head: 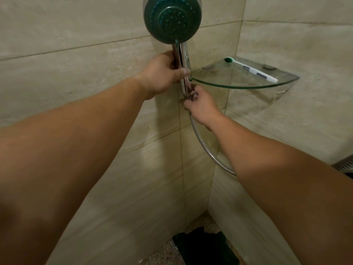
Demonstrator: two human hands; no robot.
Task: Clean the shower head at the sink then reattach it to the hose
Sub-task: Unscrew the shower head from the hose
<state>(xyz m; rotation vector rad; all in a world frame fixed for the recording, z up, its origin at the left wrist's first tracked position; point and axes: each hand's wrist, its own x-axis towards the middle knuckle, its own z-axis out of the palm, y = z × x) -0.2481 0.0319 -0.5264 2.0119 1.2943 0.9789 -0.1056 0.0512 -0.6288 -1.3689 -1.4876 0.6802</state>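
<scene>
teal-faced shower head [172, 18], chrome handle, upright

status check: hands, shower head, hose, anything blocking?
Left hand grips shower head handle. Right hand pinches hose joint at handle base. Glass shelf with toothbrush close beside, not blocking.

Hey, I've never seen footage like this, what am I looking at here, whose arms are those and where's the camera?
There is one picture, from a wide-angle camera worn on a person's head, looking forward and down, so both arms are the wearer's own. No machine is involved. The left hand grips the chrome handle of the shower head, whose dark round face points towards the camera. The right hand pinches the joint where the metal hose meets the handle's bottom end. Beside them, a glass corner shelf on the tiled wall carries a toothbrush.
</scene>
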